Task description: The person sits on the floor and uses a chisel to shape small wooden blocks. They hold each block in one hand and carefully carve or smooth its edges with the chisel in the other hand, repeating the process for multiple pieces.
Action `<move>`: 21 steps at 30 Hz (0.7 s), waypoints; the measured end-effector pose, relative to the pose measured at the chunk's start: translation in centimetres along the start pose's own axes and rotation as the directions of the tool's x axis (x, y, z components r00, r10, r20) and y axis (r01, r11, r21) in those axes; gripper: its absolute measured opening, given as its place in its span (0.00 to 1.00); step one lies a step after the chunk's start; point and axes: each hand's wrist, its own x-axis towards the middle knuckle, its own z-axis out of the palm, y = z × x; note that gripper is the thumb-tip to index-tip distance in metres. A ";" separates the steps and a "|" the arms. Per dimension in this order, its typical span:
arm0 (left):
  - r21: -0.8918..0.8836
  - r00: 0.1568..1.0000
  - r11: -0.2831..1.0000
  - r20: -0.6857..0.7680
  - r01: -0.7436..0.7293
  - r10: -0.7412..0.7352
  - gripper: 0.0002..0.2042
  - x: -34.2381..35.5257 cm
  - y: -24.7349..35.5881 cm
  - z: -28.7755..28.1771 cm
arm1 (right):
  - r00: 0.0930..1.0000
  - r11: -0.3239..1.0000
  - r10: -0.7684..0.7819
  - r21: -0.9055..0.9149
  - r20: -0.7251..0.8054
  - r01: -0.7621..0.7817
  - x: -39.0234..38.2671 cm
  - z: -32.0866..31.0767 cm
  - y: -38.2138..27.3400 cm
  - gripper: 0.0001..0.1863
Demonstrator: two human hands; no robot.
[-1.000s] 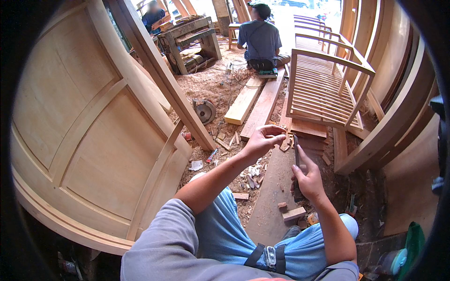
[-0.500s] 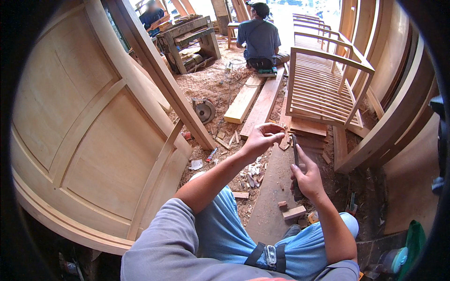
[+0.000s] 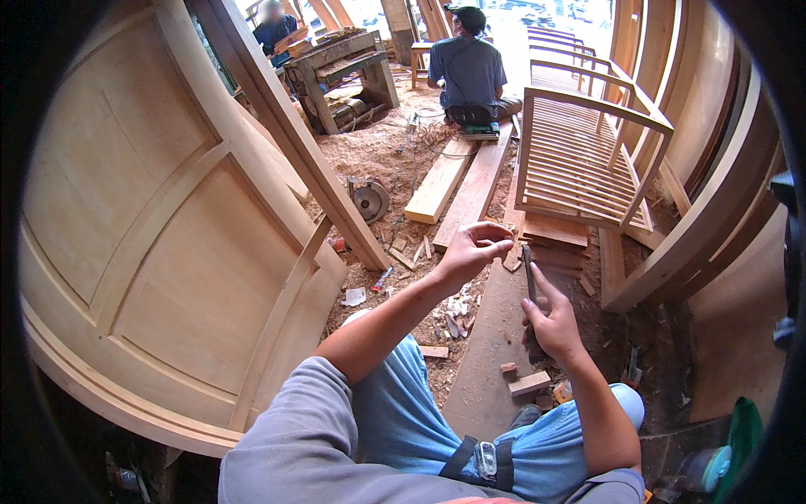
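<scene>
My left hand [image 3: 476, 250] is raised over the plank on the floor [image 3: 483, 370], its thumb and index finger pinched at something small that I cannot make out. My right hand [image 3: 550, 319] grips a dark, narrow bar [image 3: 529, 270], held lengthwise with its far tip close to my left fingertips; whether they touch I cannot tell. Short wooden blocks [image 3: 529, 384] lie on the plank below my right hand, beside my right knee.
Panelled doors [image 3: 168, 269] lean at left, wooden frames [image 3: 688, 260] at right. Slatted bed rails [image 3: 588, 160] stand beyond my hands. A circular saw [image 3: 369, 202] sits among shavings near long boards [image 3: 437, 181]. A person [image 3: 466, 76] sits ahead; another [image 3: 273, 38] works behind a machine [image 3: 340, 80].
</scene>
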 end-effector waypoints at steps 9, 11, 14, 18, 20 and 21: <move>0.028 0.996 0.999 0.081 -0.032 0.030 0.23 -0.2 0.3 -0.1 | 0.999 1.000 0.027 -0.012 0.019 -0.026 -0.1 0.0 -0.1 0.37; 0.015 0.988 0.999 0.145 -0.048 0.045 0.26 -0.1 0.2 -0.1 | 1.000 1.000 0.004 -0.012 0.024 -0.004 -0.1 0.0 0.0 0.37; 0.010 0.979 0.999 0.201 -0.046 0.043 0.27 -0.2 0.1 0.0 | 1.000 1.000 0.014 -0.018 0.028 -0.013 -0.1 -0.1 0.1 0.37; 0.065 0.971 0.997 0.237 -0.040 0.024 0.26 -0.2 0.1 0.0 | 0.999 0.999 0.022 -0.033 0.027 -0.021 0.0 -0.1 0.1 0.37; 0.058 0.972 0.998 0.235 -0.037 0.023 0.25 -0.2 0.2 0.0 | 1.000 0.999 0.001 -0.048 0.025 0.000 0.0 0.0 0.1 0.36; 0.061 0.972 0.998 0.234 -0.031 0.016 0.25 -0.2 0.2 0.0 | 1.000 0.998 0.019 -0.060 0.019 -0.018 0.0 0.0 0.0 0.36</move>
